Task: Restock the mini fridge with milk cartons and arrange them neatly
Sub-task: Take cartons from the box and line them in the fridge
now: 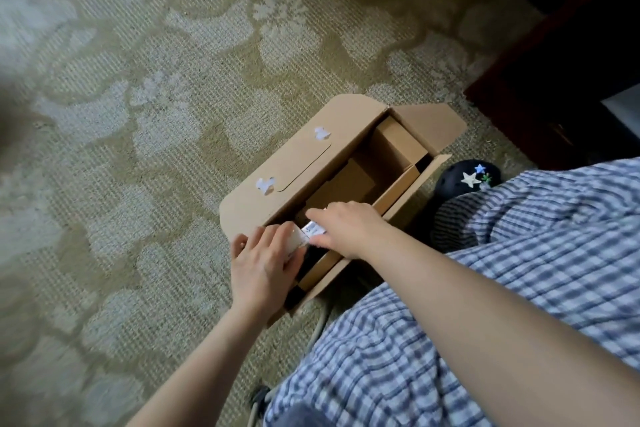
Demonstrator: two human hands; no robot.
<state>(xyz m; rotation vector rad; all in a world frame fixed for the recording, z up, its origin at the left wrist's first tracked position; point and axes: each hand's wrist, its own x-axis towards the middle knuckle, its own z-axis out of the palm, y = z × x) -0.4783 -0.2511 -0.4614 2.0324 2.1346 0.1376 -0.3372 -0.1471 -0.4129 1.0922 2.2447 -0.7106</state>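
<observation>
An open brown cardboard box (298,163) lies on the carpet, its lid flap folded back to the left. Inside, cardboard dividers show and the far end looks bare. At the box's near end a small white milk carton (304,235) sticks up between my hands. My left hand (263,263) grips the carton from the left side. My right hand (346,227) lies over the carton's top right, fingers curled on it. The carton's lower part is hidden inside the box. No fridge is in view.
Patterned beige carpet (138,114) covers the floor to the left and ahead. Dark wooden furniture (554,80) stands at the upper right. My checked trousers (519,253) and a dark slipper with star charms (467,178) sit right of the box.
</observation>
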